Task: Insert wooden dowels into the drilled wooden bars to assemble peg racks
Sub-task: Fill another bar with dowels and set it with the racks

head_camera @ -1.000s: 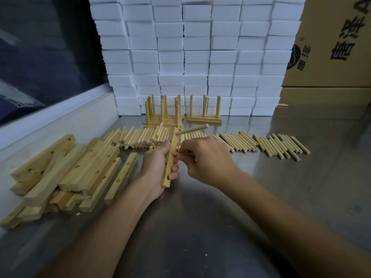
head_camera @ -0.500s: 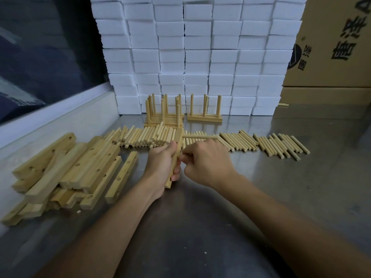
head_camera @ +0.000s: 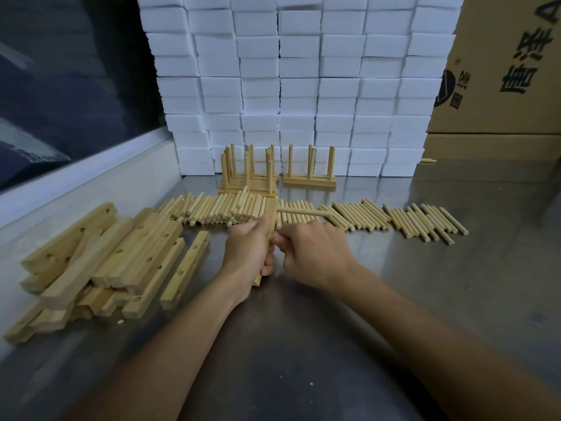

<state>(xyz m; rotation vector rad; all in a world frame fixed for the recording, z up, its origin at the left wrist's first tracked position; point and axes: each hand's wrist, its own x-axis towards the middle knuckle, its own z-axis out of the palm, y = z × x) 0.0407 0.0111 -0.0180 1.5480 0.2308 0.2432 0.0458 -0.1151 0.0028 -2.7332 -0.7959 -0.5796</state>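
I'm at a small assembly workshop — a brushed steel tabletop [head_camera: 394, 299], stacked white foam blocks [head_camera: 297, 86], a printed brown cardboard carton [head_camera: 501, 71], and heaps of drilled pale wooden bars [head_camera: 100, 262] — batch work.

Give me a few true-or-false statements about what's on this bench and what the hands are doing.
1. The left hand grips a drilled bar. True.
2. A dowel sticks out sideways from that bar. True.
3. The right hand rests flat on the table. False: it is curled at the bar.
4. Finished racks stand in front of the white blocks. True.
5. The spare bars are piled on the right. False: on the left.
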